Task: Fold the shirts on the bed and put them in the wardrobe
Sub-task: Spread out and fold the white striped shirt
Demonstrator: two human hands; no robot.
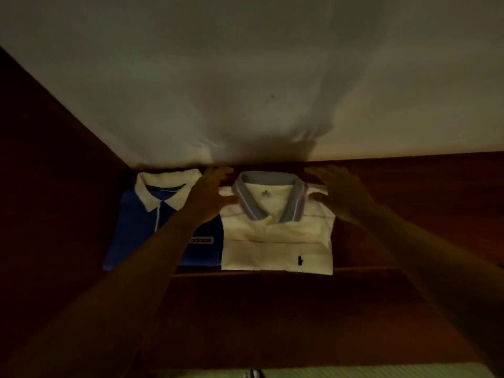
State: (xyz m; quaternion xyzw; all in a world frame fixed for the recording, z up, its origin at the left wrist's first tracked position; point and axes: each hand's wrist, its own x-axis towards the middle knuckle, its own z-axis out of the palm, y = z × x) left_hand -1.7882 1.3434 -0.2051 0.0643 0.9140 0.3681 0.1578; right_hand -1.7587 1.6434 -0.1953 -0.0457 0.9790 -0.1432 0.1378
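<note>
White shirt (275, 236) sits btwn L hand (210, 193) & R hand (345, 193) fingers (323, 173).

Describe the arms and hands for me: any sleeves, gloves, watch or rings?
The left hand and right hand are bare, no gloves. Both forearms are uncovered as far as the frame shows: no sleeve, watch or band. Too dim to rule out a thin ring.

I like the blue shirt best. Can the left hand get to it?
Probably yes. The left hand is right beside the collar of the blue shirt, and nothing lies between them on the shelf.
</note>
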